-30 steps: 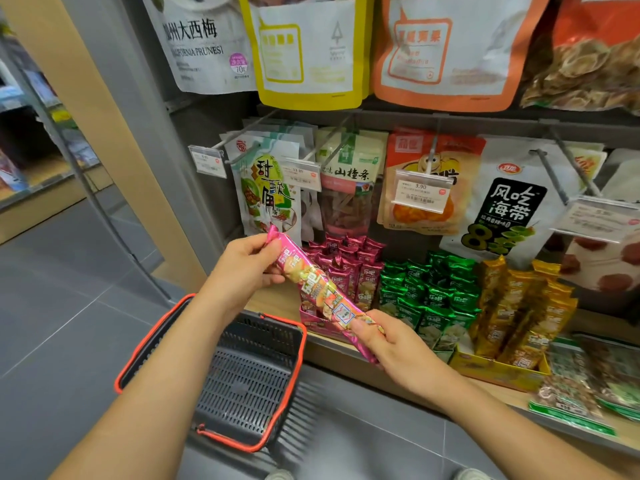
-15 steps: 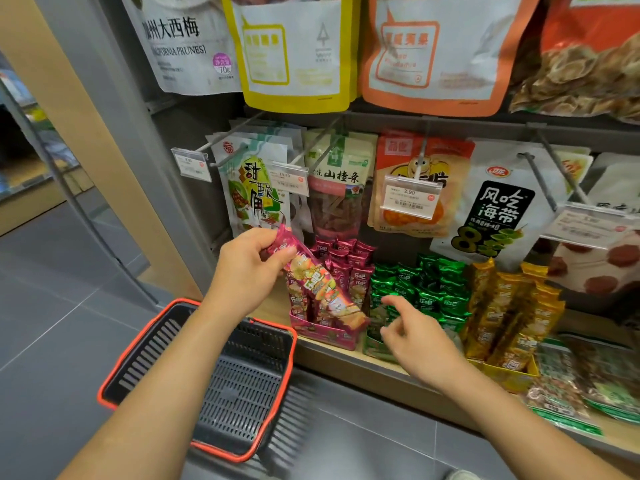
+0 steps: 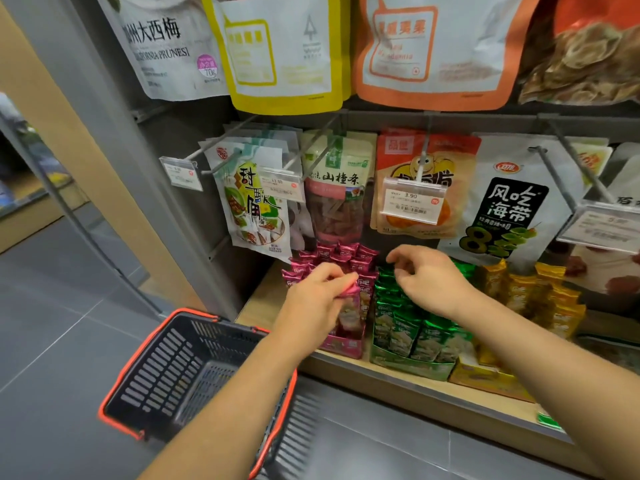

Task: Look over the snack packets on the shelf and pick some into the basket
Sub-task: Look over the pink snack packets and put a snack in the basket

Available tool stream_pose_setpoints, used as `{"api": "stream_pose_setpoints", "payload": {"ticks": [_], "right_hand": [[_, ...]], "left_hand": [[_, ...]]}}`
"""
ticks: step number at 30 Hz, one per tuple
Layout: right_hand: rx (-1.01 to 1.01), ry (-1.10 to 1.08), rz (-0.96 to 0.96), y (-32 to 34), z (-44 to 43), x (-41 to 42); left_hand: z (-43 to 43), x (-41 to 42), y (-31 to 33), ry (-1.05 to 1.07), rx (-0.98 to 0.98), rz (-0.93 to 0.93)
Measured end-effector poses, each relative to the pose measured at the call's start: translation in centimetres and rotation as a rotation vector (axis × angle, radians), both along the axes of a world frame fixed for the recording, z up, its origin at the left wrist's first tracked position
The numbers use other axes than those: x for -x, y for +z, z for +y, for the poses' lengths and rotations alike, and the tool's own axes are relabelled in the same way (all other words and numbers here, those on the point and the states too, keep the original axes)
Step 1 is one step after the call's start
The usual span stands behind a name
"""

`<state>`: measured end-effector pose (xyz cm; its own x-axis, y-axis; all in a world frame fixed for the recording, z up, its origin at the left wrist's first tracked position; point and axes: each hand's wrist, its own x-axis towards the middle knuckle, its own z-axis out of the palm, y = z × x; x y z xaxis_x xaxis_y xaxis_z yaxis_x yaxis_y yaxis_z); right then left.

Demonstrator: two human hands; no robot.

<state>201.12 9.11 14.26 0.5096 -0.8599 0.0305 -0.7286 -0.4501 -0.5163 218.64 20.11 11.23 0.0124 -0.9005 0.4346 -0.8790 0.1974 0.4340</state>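
My left hand (image 3: pixel 317 294) pinches the top of a pink snack packet (image 3: pixel 348 313), which hangs down into the pink display box (image 3: pixel 341 346) on the wooden shelf (image 3: pixel 263 299). More pink packets (image 3: pixel 332 256) stand behind it. My right hand (image 3: pixel 427 280) hovers over the green packets (image 3: pixel 412 323), fingers loosely curled, holding nothing. The dark basket with an orange rim (image 3: pixel 180 368) hangs under my left forearm, and nothing shows inside it.
Yellow packets (image 3: pixel 540 296) fill a box to the right of the green ones. Above, bags hang on metal pegs with price tags (image 3: pixel 410 202). Larger pouches (image 3: pixel 284 53) hang on the top row. Grey tiled floor lies to the left.
My right hand let go of the pink packet and moved up over the green packets. My left hand carried the packet down into the pink box. The camera moved closer to the shelf.
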Motion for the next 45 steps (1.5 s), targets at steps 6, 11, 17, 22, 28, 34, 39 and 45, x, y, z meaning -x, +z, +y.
{"api": "stream_pose_setpoints", "payload": {"ticks": [6,11,17,22,28,34,39,45], "right_hand": [[0.019,0.02,0.173,-3.1,-1.7,-3.2],[0.089,-0.029,0.346,-5.2,-2.0,-4.9],[0.153,-0.092,0.464,-6.3,-2.2,-6.6],[0.111,-0.108,0.52,-6.7,-2.4,-7.1],[0.141,-0.049,0.316,-4.8,-1.1,-6.3],[0.272,0.072,-0.023,0.4,3.3,-2.8],[0.428,0.169,-0.062,3.7,7.6,0.9],[0.344,0.166,-0.45,7.5,11.0,2.9]], "left_hand": [[-1.2,0.1,-3.3,-0.029,-0.201,-0.021],[-1.9,0.4,-5.3,0.036,-0.467,-0.075],[-2.5,0.7,-5.4,0.066,-0.328,-0.211],[-3.0,1.4,-4.5,0.0,-0.457,-0.333],[-2.3,0.8,-4.3,-0.05,-0.533,-0.118],[-1.3,0.8,-3.2,-0.037,-0.448,-0.09],[0.2,-0.9,0.2,0.113,-0.405,0.029],[3.4,-2.1,5.9,0.098,-0.289,0.371]]}}
